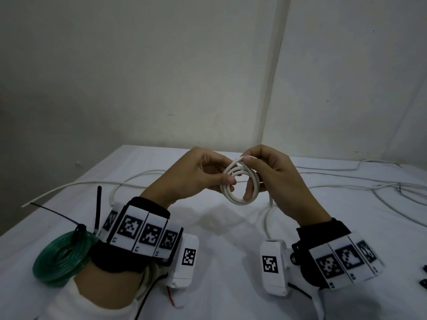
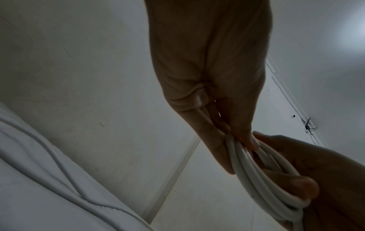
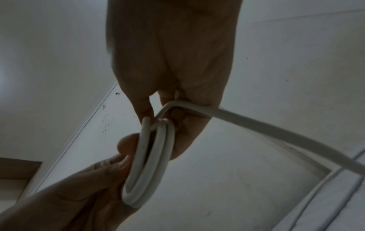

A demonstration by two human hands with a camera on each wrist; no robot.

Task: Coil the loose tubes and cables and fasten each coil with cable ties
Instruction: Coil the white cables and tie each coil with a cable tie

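White cable coil (image 1: 239,183) mid-winding, left hand (image 1: 196,174) pinching it at 9 o'clock, right hand (image 1: 272,172) pinching at 12; next, feed the slack tail (image 3: 276,132) round.

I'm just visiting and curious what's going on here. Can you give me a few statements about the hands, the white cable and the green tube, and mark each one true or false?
1. Both hands hold the white cable coil. True: the left hand and right hand pinch it between them, above the table.
2. The green tube coil is fastened with a black cable tie. True.
3. The white cable is fully coiled. False: a long tail runs off the coil and loose lengths lie on the table.
4. A cable tie is already around the white coil. False: none shows on it.
5. The green coil lies by the right wrist. False: it lies by the left wrist.
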